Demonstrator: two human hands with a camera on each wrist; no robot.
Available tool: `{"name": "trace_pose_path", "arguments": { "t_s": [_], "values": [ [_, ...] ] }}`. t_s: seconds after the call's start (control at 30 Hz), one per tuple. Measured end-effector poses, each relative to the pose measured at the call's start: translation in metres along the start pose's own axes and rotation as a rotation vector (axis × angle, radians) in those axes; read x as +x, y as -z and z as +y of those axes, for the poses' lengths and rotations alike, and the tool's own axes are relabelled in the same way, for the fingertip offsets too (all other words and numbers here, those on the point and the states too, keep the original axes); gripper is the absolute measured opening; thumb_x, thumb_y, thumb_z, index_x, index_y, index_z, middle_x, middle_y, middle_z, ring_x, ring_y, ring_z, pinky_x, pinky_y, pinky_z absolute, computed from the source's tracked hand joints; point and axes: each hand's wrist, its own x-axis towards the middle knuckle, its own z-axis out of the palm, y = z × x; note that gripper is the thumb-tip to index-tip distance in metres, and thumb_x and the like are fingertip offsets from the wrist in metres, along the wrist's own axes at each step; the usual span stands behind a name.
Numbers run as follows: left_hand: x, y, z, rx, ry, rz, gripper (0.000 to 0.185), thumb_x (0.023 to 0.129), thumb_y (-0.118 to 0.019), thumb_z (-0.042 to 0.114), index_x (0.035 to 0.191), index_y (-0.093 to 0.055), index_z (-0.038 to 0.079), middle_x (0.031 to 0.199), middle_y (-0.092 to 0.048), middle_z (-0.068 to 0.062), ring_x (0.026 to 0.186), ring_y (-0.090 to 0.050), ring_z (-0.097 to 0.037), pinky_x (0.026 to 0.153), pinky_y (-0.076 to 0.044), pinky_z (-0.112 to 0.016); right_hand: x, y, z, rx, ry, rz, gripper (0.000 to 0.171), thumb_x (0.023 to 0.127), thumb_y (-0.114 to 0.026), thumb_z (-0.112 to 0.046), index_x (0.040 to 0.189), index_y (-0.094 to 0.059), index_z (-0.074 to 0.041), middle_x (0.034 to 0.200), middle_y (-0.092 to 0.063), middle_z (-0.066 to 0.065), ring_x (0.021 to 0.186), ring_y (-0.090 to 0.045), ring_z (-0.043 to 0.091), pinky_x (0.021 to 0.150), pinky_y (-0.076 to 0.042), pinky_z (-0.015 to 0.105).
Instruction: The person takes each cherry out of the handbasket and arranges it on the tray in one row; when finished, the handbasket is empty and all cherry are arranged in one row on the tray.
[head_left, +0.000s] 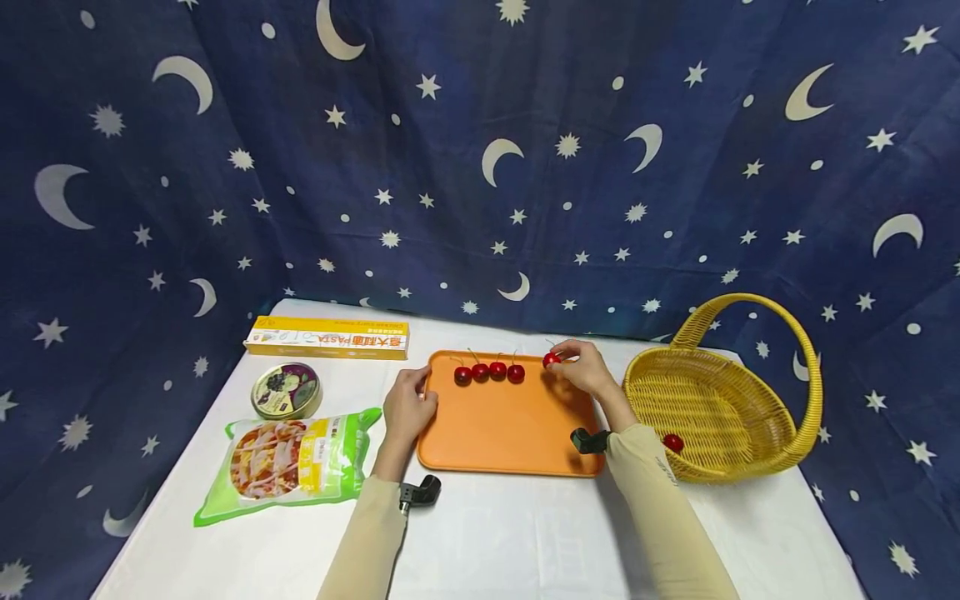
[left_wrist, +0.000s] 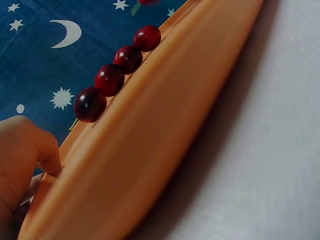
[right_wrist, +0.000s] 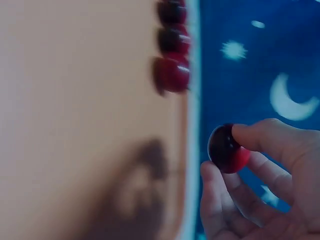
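An orange tray (head_left: 510,433) lies in the middle of the white table. Several red cherries (head_left: 489,372) stand in a row along its far edge, seen close in the left wrist view as a cherry row (left_wrist: 118,72). My right hand (head_left: 585,367) pinches another cherry (head_left: 551,359) over the tray's far right corner; the right wrist view shows that pinched cherry (right_wrist: 228,149) between thumb and fingers, near the cherry row (right_wrist: 172,50). My left hand (head_left: 408,406) grips the tray's left rim (left_wrist: 47,177).
A yellow wicker basket (head_left: 720,417) with a tall handle stands to the right, holding one red cherry (head_left: 672,442). Left of the tray lie a yellow pasta box (head_left: 327,337), a round tin (head_left: 286,390) and a green snack bag (head_left: 288,462). Starry blue cloth hangs behind.
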Motion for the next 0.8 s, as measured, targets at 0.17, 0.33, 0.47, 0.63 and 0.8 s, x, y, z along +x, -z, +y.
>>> {"name": "trace_pose_path", "arguments": {
  "t_s": [0.17, 0.33, 0.47, 0.63, 0.8],
  "values": [
    [-0.002, -0.002, 0.004, -0.001, -0.006, -0.002, 0.046, 0.074, -0.065, 0.004, 0.119, -0.07, 0.001, 0.095, -0.061, -0.013, 0.07, -0.053, -0.023, 0.06, -0.041, -0.038, 0.001, -0.024, 0.009, -0.023, -0.053, -0.051, 0.025, 0.081, -0.072, 0.003, 0.104, -0.066, 0.011, 0.093, -0.066, 0.022, 0.081, -0.065, 0.026, 0.062, -0.05, 0.024],
    [-0.003, -0.002, 0.007, 0.002, 0.0, -0.013, 0.047, 0.073, -0.064, 0.004, 0.12, -0.07, 0.001, 0.095, -0.061, -0.013, 0.07, -0.053, -0.022, 0.059, -0.041, -0.037, -0.002, -0.031, 0.011, -0.069, -0.067, -0.055, 0.026, 0.08, -0.073, 0.0, 0.104, -0.068, 0.008, 0.095, -0.069, 0.021, 0.087, -0.066, 0.033, 0.066, -0.048, 0.027],
    [-0.003, -0.002, 0.009, 0.002, -0.004, -0.019, 0.047, 0.073, -0.064, 0.004, 0.12, -0.07, 0.001, 0.095, -0.06, -0.013, 0.07, -0.053, -0.023, 0.059, -0.041, -0.038, -0.005, -0.019, 0.007, -0.061, -0.025, -0.056, 0.029, 0.082, -0.072, 0.0, 0.108, -0.065, 0.013, 0.099, -0.068, 0.027, 0.088, -0.067, 0.036, 0.068, -0.05, 0.027],
    [-0.002, -0.002, 0.009, -0.001, -0.006, -0.016, 0.047, 0.074, -0.065, 0.005, 0.12, -0.07, 0.001, 0.094, -0.06, -0.013, 0.071, -0.053, -0.023, 0.059, -0.041, -0.038, -0.013, 0.029, -0.002, -0.094, 0.027, -0.006, 0.028, 0.085, -0.069, -0.002, 0.11, -0.065, 0.013, 0.1, -0.068, 0.027, 0.088, -0.066, 0.035, 0.066, -0.049, 0.024],
    [-0.001, -0.002, 0.007, 0.006, -0.005, -0.013, 0.047, 0.075, -0.066, 0.006, 0.122, -0.069, 0.001, 0.096, -0.061, -0.013, 0.072, -0.054, -0.025, 0.061, -0.043, -0.04, -0.034, 0.094, -0.004, -0.156, 0.016, 0.01, 0.027, 0.087, -0.068, -0.003, 0.108, -0.065, 0.014, 0.095, -0.068, 0.025, 0.083, -0.063, 0.023, 0.065, -0.048, 0.022]
  ]
}}
